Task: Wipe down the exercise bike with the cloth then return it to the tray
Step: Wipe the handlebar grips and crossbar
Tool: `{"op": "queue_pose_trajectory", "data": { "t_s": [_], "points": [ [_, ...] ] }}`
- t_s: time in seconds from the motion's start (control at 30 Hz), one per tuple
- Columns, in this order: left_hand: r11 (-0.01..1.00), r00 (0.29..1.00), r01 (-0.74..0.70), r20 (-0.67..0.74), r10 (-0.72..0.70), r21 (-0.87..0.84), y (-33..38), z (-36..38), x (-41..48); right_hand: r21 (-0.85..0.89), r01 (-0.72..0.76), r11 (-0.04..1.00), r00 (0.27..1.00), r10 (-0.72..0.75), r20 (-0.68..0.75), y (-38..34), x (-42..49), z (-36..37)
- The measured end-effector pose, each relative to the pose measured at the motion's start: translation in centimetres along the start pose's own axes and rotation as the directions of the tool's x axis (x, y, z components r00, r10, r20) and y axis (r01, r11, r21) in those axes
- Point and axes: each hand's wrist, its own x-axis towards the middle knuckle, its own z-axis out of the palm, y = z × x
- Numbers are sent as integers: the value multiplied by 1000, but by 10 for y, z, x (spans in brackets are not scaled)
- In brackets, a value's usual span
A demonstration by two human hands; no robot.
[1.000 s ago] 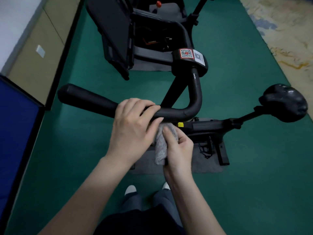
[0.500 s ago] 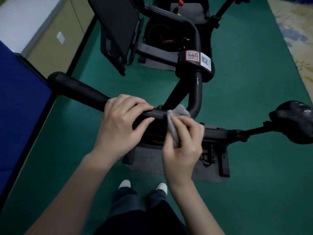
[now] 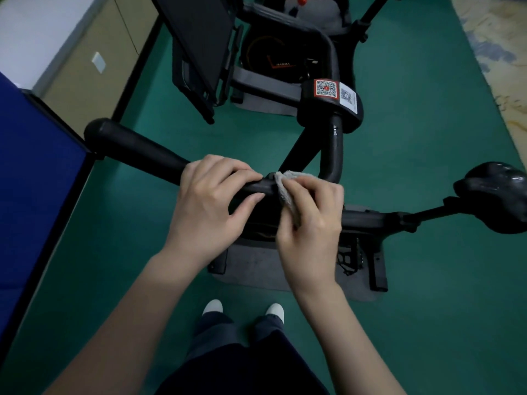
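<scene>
your left hand [image 3: 211, 201] curls around the black handlebar [image 3: 137, 146] of the exercise bike [image 3: 330, 109]; just beside it, your right hand [image 3: 310, 220] pinches the grey cloth [image 3: 285, 186] against the bar's bend.

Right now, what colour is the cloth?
Grey: the cloth shows best in the head view, against the black bar.

green floor [image 3: 427, 172], blue panel [image 3: 34, 201], patterned rug [image 3: 497, 49]
</scene>
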Motion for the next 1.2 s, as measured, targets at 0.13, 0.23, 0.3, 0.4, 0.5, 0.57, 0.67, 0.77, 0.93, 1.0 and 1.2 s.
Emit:
{"op": "queue_pose_trajectory", "data": {
  "t_s": [0.13,0.23,0.3,0.4,0.5,0.57,0.67,0.77,0.93,1.0,1.2],
  "points": [
    [1000,1000,5,10,-5,-1,0,0,-1,-90,-63,994,997,58,-50,30,8,-15],
    [1000,1000,14,14,-14,3,2,-1,0,37,-273,961,935,274,-225,35,2,-11],
    [1000,1000,17,16,-17,8,2,-1,0,212,-384,899,849,434,-303,24,-9,1],
    [1000,1000,11,18,-11,20,1,-1,1,416,-473,776,729,611,-310,5,-23,22],
    [1000,1000,-1,21,1,28,0,0,0,476,-460,750,704,634,-320,-8,-30,34],
    [999,1000,-12,22,11,36,-1,1,0,500,-451,739,694,643,-325,-11,-30,36],
    [999,999,-25,23,24,37,-3,0,0,542,-467,699,643,689,-334,-5,-23,32],
    [999,999,-28,26,27,40,-3,0,0,586,-505,633,555,758,-341,3,-10,27],
    [997,1000,-16,-14,17,73,3,5,-2,614,-499,612,527,777,-346,-15,-16,35],
    [997,1000,-6,-20,8,82,9,10,-2,632,-494,598,517,786,-339,-16,-18,36],
    [997,998,43,-56,-40,64,19,24,-1,643,-515,567,561,790,-248,28,13,13]
  ]
}}
